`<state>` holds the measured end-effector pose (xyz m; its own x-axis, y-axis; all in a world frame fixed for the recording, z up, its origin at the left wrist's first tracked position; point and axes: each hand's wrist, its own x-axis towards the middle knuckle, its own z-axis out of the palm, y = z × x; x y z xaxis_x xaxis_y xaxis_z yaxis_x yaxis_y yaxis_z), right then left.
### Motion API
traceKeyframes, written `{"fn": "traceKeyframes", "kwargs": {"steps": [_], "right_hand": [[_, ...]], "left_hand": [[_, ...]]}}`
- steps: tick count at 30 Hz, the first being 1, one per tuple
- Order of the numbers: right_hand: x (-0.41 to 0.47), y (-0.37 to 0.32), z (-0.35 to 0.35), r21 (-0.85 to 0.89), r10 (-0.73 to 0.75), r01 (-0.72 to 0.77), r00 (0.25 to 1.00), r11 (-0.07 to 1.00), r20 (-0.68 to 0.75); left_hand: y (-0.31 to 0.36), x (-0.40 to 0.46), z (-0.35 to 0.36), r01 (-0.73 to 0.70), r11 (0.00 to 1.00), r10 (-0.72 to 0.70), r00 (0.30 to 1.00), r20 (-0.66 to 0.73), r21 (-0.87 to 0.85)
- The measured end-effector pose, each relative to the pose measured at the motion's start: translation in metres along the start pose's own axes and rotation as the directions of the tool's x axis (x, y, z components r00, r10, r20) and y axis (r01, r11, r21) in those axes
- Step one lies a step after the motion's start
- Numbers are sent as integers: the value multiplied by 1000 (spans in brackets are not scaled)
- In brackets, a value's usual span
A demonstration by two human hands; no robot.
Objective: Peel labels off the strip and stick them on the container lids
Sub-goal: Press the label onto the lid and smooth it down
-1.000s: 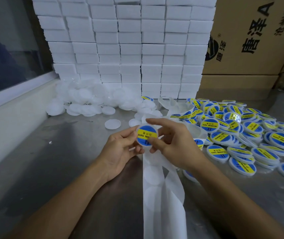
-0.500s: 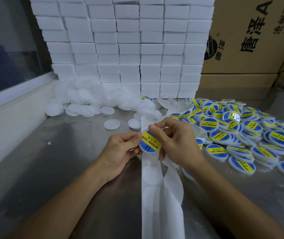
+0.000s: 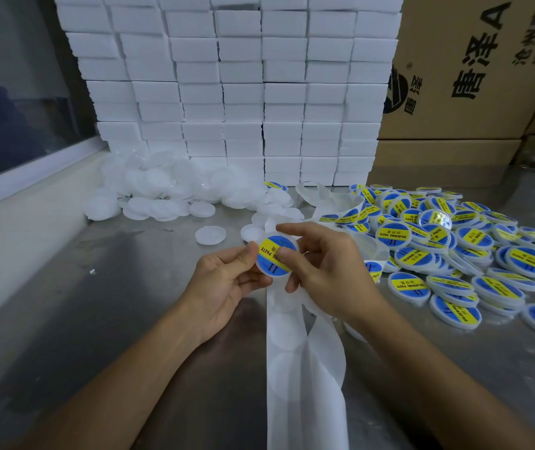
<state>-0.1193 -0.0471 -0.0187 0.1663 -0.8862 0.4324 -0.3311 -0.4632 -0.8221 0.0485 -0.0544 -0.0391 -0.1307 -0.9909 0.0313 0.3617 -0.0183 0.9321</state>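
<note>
A round white lid (image 3: 276,255) with a blue and yellow label on its face is held above the metal table between both hands. My left hand (image 3: 227,280) pinches its left edge with thumb and fingers. My right hand (image 3: 328,267) holds the right side, thumb pressed on the label and index finger curved over the top edge. The white backing strip (image 3: 305,362), its round label spots bare, hangs from under the hands toward the near edge. A label (image 3: 373,269) still on the strip shows just right of my right hand.
A heap of labelled lids (image 3: 454,251) covers the table at right. Plain white lids (image 3: 162,196) lie piled at back left, two loose ones (image 3: 210,234) nearer. Stacked white boxes (image 3: 243,92) and cardboard cartons (image 3: 474,69) wall the back. A window ledge (image 3: 32,196) runs along the left.
The lid has been turned in my hands, so the label's yellow band now runs steeply. My right thumb has moved onto the label face.
</note>
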Motion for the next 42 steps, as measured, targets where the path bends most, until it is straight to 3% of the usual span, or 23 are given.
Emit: {"fn": "traceKeyframes", "kwargs": {"steps": [6,12,16,19,21,24,27,32,38,42], "right_hand": [[0,6,0,-181,-163,146,983,973,-85],[-2,7,-2,-494,-288,242,958,835,-17],[2,6,-7,-397,-270,244,963,885,-12],[5,8,-20,-388,-281,222,954,894,-101],[9,13,-34,-428,-255,154,948,890,-189],[16,29,-63,-472,-155,-52,908,880,-389],[15,51,-91,-476,-41,-312,802,822,-595],[8,75,-110,-489,94,-567,710,663,-698],[5,78,-110,-528,147,-619,718,581,-680],[9,60,-98,-579,3,-485,768,656,-640]], "left_hand": [[-1,0,-1,-3,1000,5,998,55,-27],[-3,1,-3,-25,1000,24,994,105,4],[-4,2,-3,-58,998,55,991,118,19],[-10,4,-1,-135,982,142,989,-49,129],[-18,7,1,-193,909,263,953,-150,371],[-27,10,4,-191,719,370,919,-135,668],[-30,9,5,-168,675,336,937,-95,719],[-30,7,7,-184,645,327,944,-50,742],[-31,5,8,-208,597,314,949,12,775],[-32,7,9,-188,548,284,958,31,815]]}}
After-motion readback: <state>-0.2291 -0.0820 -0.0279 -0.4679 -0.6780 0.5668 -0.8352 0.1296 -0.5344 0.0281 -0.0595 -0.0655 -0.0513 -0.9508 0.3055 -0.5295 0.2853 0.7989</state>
